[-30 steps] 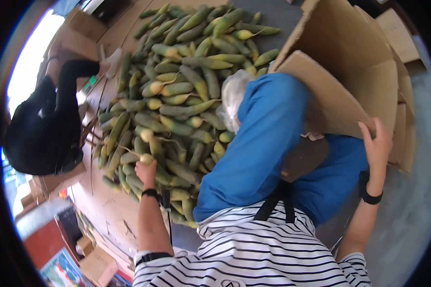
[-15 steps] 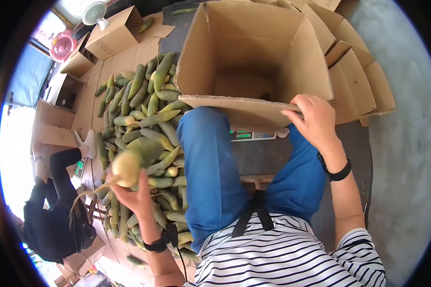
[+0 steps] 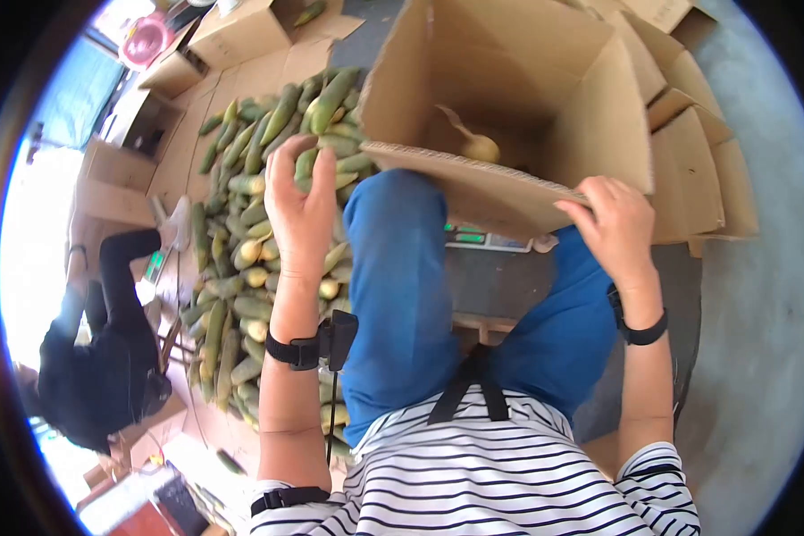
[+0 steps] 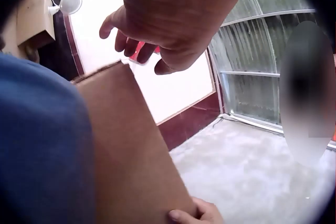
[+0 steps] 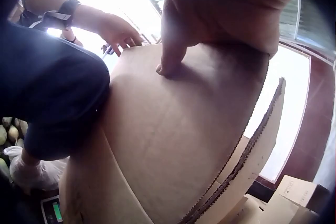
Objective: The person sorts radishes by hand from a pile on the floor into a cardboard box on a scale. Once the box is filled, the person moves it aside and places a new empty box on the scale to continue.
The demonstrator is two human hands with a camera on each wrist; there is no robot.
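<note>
An open cardboard box [image 3: 509, 192] stands tilted against the person's knees. Inside it lies a green radish [image 3: 481, 148], its pale root end and thin tail showing. My right hand [image 3: 618, 230] grips the near flap's edge; in the right wrist view its thumb [image 5: 170, 66] lies on the flap's outer face. My left hand [image 3: 300, 214] hovers just left of the box, over the heap of green radishes [image 3: 241, 259], holding nothing. Its fingers are relaxed and slightly bent in the left wrist view, above the flap's corner [image 4: 123, 69].
Behind the flap, a scale [image 3: 487, 239] with green displays sits on the floor. More cardboard boxes [image 3: 688, 179] stand to the right. Another person in black [image 3: 107, 357] sits at the left. A white plastic bag [image 5: 37, 171] shows in the right wrist view.
The left hand took a radish from the heap, carried it over, and let it go into the box. The right hand has kept hold of the flap.
</note>
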